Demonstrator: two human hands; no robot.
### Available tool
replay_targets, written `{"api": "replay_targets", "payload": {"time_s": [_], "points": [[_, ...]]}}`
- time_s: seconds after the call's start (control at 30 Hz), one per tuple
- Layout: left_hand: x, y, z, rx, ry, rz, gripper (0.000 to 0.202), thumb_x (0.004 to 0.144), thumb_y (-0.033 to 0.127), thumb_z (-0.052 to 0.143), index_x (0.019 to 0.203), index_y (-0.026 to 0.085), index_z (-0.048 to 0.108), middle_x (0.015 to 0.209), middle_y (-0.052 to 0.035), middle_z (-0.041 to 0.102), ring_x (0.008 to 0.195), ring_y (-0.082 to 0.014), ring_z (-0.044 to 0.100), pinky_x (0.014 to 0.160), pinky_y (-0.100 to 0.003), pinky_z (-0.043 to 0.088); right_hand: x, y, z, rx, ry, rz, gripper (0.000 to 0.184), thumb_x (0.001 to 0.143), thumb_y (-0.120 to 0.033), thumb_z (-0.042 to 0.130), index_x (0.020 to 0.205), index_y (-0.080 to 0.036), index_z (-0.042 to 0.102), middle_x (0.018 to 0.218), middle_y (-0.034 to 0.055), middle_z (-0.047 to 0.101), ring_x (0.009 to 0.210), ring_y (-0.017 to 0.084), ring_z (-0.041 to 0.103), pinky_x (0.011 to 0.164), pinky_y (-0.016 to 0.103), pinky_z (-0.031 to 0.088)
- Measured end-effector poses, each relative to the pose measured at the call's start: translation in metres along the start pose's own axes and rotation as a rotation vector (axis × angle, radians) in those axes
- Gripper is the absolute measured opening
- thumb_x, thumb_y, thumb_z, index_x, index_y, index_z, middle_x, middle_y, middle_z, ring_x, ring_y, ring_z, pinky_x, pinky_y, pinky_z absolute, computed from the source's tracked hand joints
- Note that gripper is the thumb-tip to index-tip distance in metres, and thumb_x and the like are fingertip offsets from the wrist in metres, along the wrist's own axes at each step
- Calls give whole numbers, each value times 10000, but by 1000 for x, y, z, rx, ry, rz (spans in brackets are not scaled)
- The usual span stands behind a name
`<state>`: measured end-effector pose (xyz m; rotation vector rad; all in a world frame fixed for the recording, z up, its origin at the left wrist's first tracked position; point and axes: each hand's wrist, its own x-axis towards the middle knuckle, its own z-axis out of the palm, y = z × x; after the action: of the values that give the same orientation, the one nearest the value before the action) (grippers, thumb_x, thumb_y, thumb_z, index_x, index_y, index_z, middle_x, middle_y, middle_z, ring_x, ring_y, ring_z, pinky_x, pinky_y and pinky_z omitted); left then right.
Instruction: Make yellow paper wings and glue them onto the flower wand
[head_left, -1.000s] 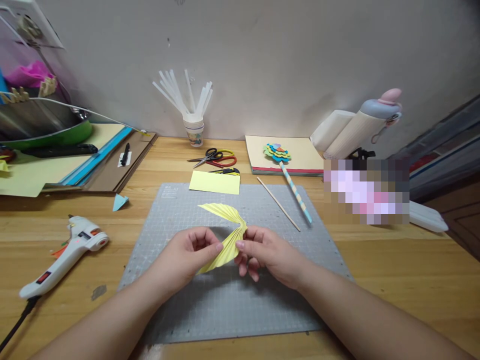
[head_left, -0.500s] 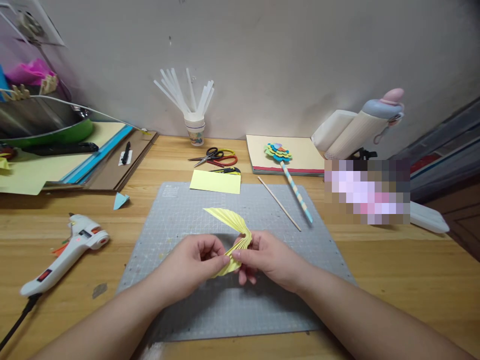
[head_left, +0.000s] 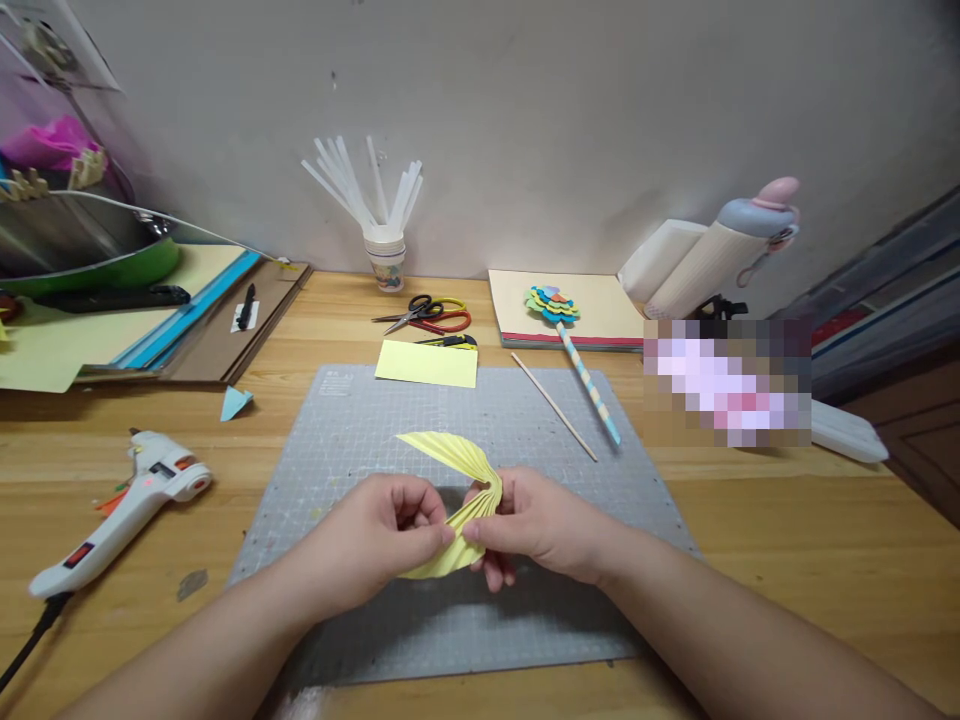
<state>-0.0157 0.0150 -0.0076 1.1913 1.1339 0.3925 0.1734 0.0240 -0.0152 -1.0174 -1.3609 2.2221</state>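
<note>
A pleated yellow paper fan is bent into a C shape above the grey cutting mat. My left hand pinches its lower wing between thumb and fingers. At the bend and lower pleats, my right hand grips the paper, thumb on top and fingers behind. Both hands are closed on the same piece. Beyond them, a flat yellow paper strip lies at the mat's far edge. A thin wooden stick and a paper flower on a striped stem rest to the right.
A white glue gun with a cord lies at left, near a blue paper scrap. Behind the mat are scissors, a cutter and a cup of white sticks. A bottle leans at back right.
The lower wing of the yellow fan has spread wider, with its pleats more open. Both hands have shifted slightly down, still gripping it. The whole view has moved a little.
</note>
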Motion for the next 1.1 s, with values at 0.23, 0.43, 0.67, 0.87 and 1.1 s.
{"api": "replay_targets", "payload": {"time_s": [0.23, 0.43, 0.67, 0.87, 1.1], "points": [[6, 2, -5, -31, 173, 102, 258, 669, 378, 645, 656, 156, 513, 586, 42, 475, 544, -82, 400, 518, -202, 291, 5, 3, -4, 136, 125, -101, 347, 744, -452, 658, 830, -133, 549, 687, 7, 612, 525, 92, 607, 482, 193, 472], [6, 4, -5, -38, 140, 85, 241, 679, 367, 631, 665, 162, 504, 586, 44, 472, 546, -84, 398, 516, -201, 289, 5, 3, -6, 127, 164, -114, 324, 747, -431, 661, 776, -133, 536, 658, 0, 608, 507, 86, 599, 471, 186, 476], [4, 0, -1, -21, 48, 80, 260, 708, 389, 636, 686, 160, 515, 590, 44, 467, 541, -83, 396, 511, -206, 286, 6, 5, -1, 116, 97, -78, 336, 698, -417, 700, 823, -133, 571, 713, 12, 616, 529, 91, 596, 433, 176, 456], [2, 2, -2, -10, -12, 53, 280, 758, 427, 581, 716, 151, 563, 623, 22, 527, 563, -96, 429, 536, -215, 328, 4, 2, 1, 78, 74, -24, 326, 693, -415, 693, 742, -109, 592, 608, 7, 612, 472, 76, 576, 435, 169, 444], [0, 0, -2, 355, 129, 124, 242, 782, 357, 522, 647, 159, 562, 569, 23, 508, 541, -104, 415, 500, -213, 309, 7, 6, 1, 83, 105, -9, 316, 674, -406, 685, 717, -106, 594, 571, 2, 607, 453, 78, 565, 453, 190, 458]]}}
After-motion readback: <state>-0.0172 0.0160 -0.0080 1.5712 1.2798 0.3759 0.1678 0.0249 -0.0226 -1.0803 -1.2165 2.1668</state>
